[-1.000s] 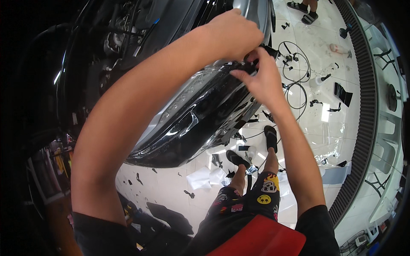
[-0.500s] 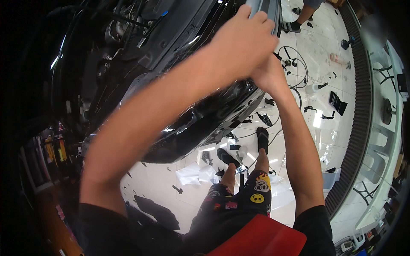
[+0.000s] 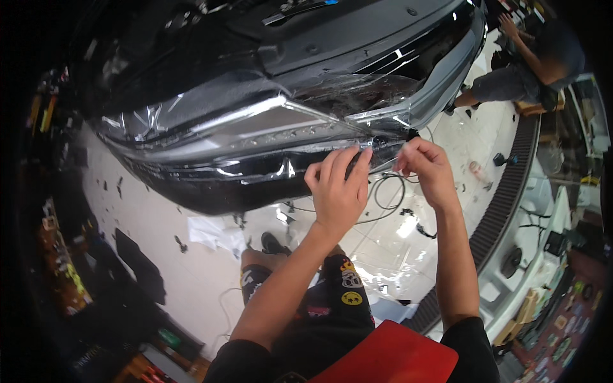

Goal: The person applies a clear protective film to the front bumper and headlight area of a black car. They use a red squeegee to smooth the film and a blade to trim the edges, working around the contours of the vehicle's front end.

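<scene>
The clear film [image 3: 383, 88] lay across the car's front, just beyond the fingertips and away to the left. The left hand [image 3: 338, 190] had its fingers spread, tips over the glossy black bumper [image 3: 242, 188]; the right hand [image 3: 426, 171] was curled just right of it, whether pinching film one could not tell. Transparent, wrinkled and shiny, the film sagged loosely beyond the long, angular headlight [image 3: 255, 134].

Workshop: black car [image 3: 242, 196], scrap-littered floor [image 3: 191, 287]
</scene>
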Demonstrator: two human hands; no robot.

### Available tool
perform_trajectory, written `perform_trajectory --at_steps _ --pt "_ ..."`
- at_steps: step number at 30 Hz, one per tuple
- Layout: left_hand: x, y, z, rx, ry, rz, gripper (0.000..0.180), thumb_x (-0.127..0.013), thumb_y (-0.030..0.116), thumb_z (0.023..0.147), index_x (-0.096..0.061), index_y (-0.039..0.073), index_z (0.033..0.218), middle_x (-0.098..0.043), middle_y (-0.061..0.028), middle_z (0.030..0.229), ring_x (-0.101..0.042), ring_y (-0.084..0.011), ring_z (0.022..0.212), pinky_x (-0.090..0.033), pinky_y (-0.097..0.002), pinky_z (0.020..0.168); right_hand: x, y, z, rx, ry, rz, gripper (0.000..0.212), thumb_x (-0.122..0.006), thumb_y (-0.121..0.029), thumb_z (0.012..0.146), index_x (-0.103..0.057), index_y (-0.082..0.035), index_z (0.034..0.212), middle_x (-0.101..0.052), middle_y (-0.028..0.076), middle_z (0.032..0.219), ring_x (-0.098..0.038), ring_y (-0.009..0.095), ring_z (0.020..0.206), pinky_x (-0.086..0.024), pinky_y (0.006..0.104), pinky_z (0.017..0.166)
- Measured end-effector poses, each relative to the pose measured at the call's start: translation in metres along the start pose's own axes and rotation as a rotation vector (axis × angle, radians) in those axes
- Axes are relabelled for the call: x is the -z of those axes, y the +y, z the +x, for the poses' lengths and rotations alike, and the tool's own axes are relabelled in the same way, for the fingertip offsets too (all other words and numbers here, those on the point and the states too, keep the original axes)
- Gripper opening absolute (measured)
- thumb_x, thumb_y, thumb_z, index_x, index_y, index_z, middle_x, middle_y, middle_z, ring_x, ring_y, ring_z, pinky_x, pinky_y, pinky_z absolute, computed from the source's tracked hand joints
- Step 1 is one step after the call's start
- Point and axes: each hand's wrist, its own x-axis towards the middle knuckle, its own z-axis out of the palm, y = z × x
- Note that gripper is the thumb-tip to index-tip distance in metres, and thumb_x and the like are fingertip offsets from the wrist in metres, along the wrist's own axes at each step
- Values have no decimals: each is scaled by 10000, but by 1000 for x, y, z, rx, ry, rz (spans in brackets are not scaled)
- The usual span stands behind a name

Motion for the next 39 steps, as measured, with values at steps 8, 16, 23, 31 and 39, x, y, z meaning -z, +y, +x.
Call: perform_trajectory --at_steps 8,16,23,31,39 --pt "-15 24 -19 -97 49 20 406 -739 167 880 -736 164 1286 -723 13 1215 -642 -177 1182 -356 -459 1020 -27 -110 -99 525 -269 -828 773 -567 28 637 -576 -3 1410 -592 217 1442 -586 410 1313 -427 480 1142" --pt "-43 13 -19 19 179 139 718 -844 333 832 -570 179 1477 -542 -40 1415 -484 -237 1307 -334 -477 1023 -84 -140 -170 975 -574 -612 212 -604 -226 1059 -605 -207 1270 -718 152 1058 -709 394 992 -565 473 777" --pt "-61 7 -11 -76 345 88 405 -794 156 797 -752 210 1196 -660 41 1268 -577 -192 1225 -338 -465 1012 -78 -158 -165 1036 -863 -484 162 -753 -139 877 -778 -100 1032 -731 129 1042 -705 303 967 -545 335 654" --pt "-83 11 -25 32 530 -1 297 -786 189 859 -788 206 1155 -734 62 1297 -653 -158 1230 -332 -458 1058 -85 -127 -34 975 -856 -1087 171 -717 -62 862 -668 -55 1026 -665 162 891 -691 352 762 -553 387 628" --pt "-103 16 -17 -28 701 -114 250 -784 152 866 -806 222 1105 -781 85 1218 -679 -126 1160 -299 -458 1059 -122 -103 73 1447 -650 -1503 215 -729 -42 936 -602 -8 1105 -621 149 744 -659 277 612 -520 347 592"
